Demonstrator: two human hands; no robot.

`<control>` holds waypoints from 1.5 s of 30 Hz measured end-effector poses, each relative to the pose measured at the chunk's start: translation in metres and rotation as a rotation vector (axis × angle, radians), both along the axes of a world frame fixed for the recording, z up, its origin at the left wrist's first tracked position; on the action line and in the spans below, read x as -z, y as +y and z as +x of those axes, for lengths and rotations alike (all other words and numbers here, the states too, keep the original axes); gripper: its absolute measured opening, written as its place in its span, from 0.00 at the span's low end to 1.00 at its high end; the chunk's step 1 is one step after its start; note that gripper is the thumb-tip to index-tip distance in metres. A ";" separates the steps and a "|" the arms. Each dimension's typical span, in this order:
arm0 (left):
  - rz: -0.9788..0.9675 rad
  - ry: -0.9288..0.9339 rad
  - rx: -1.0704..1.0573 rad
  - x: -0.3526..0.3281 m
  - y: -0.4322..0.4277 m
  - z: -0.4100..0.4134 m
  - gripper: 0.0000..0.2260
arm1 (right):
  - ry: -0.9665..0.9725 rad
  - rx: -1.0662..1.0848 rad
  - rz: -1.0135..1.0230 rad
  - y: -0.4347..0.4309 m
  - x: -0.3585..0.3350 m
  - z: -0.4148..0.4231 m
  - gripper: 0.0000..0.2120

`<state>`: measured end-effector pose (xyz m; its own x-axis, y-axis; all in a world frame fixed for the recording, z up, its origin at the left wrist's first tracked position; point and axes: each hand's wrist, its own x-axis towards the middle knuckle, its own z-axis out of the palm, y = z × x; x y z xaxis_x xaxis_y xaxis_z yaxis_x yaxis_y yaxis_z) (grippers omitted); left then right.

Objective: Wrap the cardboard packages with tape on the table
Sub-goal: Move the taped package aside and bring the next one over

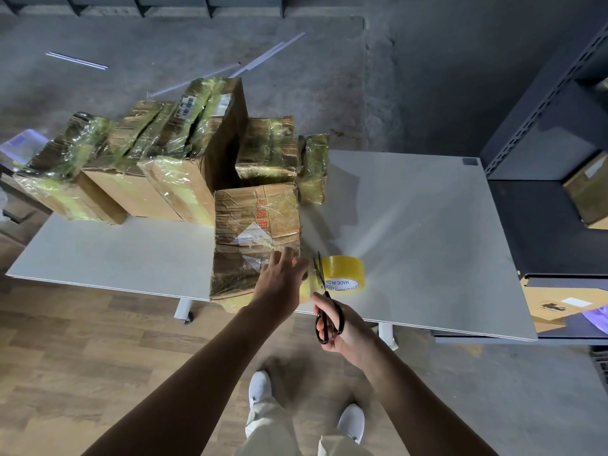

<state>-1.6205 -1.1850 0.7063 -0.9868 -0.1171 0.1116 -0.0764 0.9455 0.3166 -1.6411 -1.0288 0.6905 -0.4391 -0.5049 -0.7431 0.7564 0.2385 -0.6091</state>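
A tape-wrapped cardboard package (255, 232) lies at the front edge of the grey table (427, 232). My left hand (279, 284) rests flat against its right front corner, fingers spread, pressing the tape there. My right hand (339, 327) grips black scissors (324, 291), blades pointing up between the package and a yellow tape roll (343, 273) that lies on the table just right of the package. A short strip of tape runs from the roll toward the package, partly hidden by my left hand.
Several taped cardboard packages (158, 159) are stacked on the table's back left. A dark metal shelf (552, 133) holding boxes stands at the right. A flat carton (559, 304) lies under the table's right end. My feet show below.
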 end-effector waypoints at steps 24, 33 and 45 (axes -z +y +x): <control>-0.005 -0.041 -0.024 -0.004 0.003 -0.001 0.12 | 0.030 0.241 -0.025 0.007 -0.004 -0.007 0.20; -0.197 -0.234 0.029 -0.015 0.006 -0.009 0.12 | 0.051 0.016 0.012 0.029 -0.025 -0.037 0.18; -0.571 -0.513 0.322 -0.042 0.002 -0.035 0.16 | 0.078 0.295 0.022 0.066 -0.043 -0.107 0.08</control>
<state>-1.6555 -1.1832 0.7480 -0.9069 0.1179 -0.4046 0.2213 0.9503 -0.2190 -1.7479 -0.9631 0.7335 -0.6203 -0.3313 -0.7110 0.7463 0.0297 -0.6649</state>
